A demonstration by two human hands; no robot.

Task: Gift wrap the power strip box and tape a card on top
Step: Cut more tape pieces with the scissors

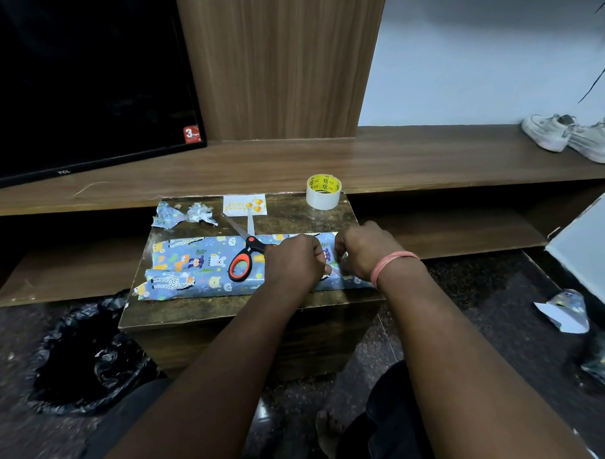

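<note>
Now both hands pinch wrapping paper.

fingertips: hidden | scissors blades: partly covered, perhaps by card

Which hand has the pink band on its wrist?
The right hand, working at the right end of the wrapped box. Its wrist carries a pink band. The left hand, nearer the scissors, has a bare wrist.

Small table, my view: wrapped box at centre; scissors on it; card at 12 o'clock; tape roll at 1; paper scraps at 10; my hands at 3.
</note>
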